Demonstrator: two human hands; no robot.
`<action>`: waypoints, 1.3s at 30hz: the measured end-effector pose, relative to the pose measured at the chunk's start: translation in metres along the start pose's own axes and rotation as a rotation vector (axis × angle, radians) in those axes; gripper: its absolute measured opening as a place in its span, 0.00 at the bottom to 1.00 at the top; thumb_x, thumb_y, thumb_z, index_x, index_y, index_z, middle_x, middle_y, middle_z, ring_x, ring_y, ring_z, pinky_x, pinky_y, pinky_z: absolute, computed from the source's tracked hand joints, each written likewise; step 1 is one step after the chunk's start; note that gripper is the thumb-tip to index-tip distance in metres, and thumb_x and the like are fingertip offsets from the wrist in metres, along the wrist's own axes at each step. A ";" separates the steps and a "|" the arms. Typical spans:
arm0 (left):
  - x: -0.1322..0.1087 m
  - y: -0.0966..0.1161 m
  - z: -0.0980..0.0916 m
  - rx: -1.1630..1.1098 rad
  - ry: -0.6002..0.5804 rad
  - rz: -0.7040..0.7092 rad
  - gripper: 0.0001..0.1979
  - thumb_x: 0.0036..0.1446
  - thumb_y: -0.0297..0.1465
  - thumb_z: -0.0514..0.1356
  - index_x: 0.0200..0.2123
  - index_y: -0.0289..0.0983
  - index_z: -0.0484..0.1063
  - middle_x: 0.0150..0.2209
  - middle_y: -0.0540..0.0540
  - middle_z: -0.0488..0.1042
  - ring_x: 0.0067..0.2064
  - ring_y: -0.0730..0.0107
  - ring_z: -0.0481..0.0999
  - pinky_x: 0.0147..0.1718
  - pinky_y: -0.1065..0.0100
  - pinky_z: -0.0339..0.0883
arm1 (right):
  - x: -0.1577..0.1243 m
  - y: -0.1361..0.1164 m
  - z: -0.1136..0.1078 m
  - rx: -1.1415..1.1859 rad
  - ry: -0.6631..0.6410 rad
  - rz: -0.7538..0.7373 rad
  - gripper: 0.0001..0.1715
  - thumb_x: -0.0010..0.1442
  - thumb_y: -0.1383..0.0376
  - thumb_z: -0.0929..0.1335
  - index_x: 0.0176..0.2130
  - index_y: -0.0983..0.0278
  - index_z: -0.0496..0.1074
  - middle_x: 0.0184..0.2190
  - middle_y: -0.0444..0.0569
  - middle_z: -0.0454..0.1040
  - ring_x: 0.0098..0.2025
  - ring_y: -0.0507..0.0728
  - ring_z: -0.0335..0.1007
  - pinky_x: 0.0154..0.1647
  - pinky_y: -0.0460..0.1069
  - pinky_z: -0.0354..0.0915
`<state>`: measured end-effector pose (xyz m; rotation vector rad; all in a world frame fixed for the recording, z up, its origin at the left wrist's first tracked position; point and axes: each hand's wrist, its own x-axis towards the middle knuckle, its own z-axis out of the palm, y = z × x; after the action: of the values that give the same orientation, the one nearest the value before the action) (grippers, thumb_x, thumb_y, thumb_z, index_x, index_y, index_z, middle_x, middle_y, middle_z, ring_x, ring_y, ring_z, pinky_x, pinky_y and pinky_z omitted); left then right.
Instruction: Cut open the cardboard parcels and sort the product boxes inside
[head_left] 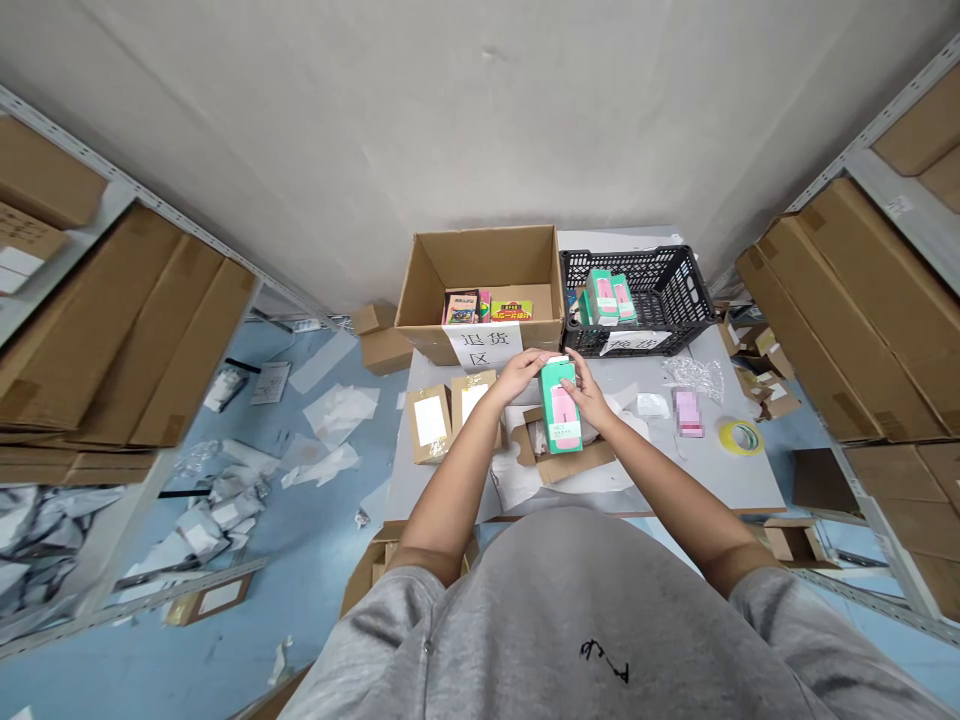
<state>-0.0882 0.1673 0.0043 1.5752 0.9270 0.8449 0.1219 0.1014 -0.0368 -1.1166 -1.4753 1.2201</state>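
Head view, looking down over a grey sweatshirt onto a table, shows a green-and-pink product box clasped between both hands, directly in front of the wearer. The left hand is curled over the box's upper left corner, while the right hand is pressed against its right edge near the top. Neither hand is released, and the box is seen over an opened cardboard carton.

The box's long axis runs away from the wearer, with its white top end pointed toward the far edge of the table and leaning very slightly left. A pink product picture is turned upward. A hold near the top end seems good for keeping that face in view, though a firm grip is called for because the lower end is unsupported.

Left of the hands, two kraft mailer boxes with white labels are laid on the table. Beyond the hands, colourful retail boxes are held in an open cardboard box bearing a Chinese-lettered sign. Green boxes sit beside it in a black plastic crate. Right of the hands lie bubble wrap, a blurred pink package and a roll of yellow tape.
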 end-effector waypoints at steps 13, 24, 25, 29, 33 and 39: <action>0.003 -0.006 -0.006 -0.059 -0.136 -0.050 0.31 0.63 0.60 0.68 0.48 0.38 0.89 0.52 0.36 0.87 0.55 0.48 0.83 0.59 0.50 0.75 | -0.004 0.005 0.000 0.052 -0.013 0.016 0.50 0.68 0.35 0.72 0.76 0.51 0.59 0.73 0.57 0.66 0.66 0.67 0.73 0.66 0.62 0.75; -0.007 0.010 -0.011 -0.070 -0.150 -0.108 0.31 0.65 0.58 0.68 0.54 0.38 0.88 0.54 0.37 0.86 0.57 0.49 0.82 0.60 0.53 0.74 | 0.000 0.011 -0.003 0.152 -0.062 0.038 0.61 0.61 0.39 0.80 0.78 0.48 0.53 0.66 0.56 0.70 0.58 0.65 0.78 0.65 0.63 0.74; -0.008 0.012 -0.012 -0.080 -0.152 -0.122 0.31 0.64 0.58 0.68 0.55 0.38 0.88 0.53 0.38 0.86 0.56 0.50 0.82 0.60 0.53 0.74 | 0.000 0.011 -0.003 0.151 -0.066 0.044 0.64 0.59 0.39 0.81 0.79 0.47 0.52 0.66 0.56 0.70 0.57 0.64 0.78 0.64 0.63 0.75; -0.008 0.016 -0.015 -0.082 -0.149 -0.122 0.30 0.64 0.58 0.69 0.55 0.40 0.89 0.54 0.39 0.86 0.55 0.50 0.83 0.59 0.53 0.74 | 0.003 0.009 -0.003 0.150 -0.072 0.052 0.68 0.57 0.38 0.82 0.80 0.46 0.50 0.67 0.56 0.69 0.57 0.64 0.78 0.63 0.62 0.76; -0.006 0.017 -0.018 -0.036 -0.157 -0.053 0.28 0.65 0.55 0.69 0.55 0.41 0.89 0.55 0.38 0.86 0.59 0.49 0.82 0.62 0.52 0.73 | 0.005 0.007 -0.002 0.163 -0.069 0.050 0.70 0.56 0.39 0.83 0.80 0.46 0.50 0.67 0.56 0.70 0.58 0.65 0.78 0.64 0.62 0.76; -0.007 0.017 -0.012 -0.001 -0.079 0.006 0.26 0.62 0.57 0.72 0.49 0.43 0.91 0.55 0.38 0.86 0.59 0.49 0.83 0.65 0.50 0.73 | 0.005 0.003 0.000 0.179 -0.087 0.059 0.71 0.54 0.42 0.84 0.81 0.43 0.49 0.70 0.56 0.67 0.59 0.66 0.78 0.54 0.59 0.81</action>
<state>-0.0994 0.1642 0.0229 1.5995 0.8657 0.7811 0.1210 0.1067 -0.0396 -1.0033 -1.3752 1.4276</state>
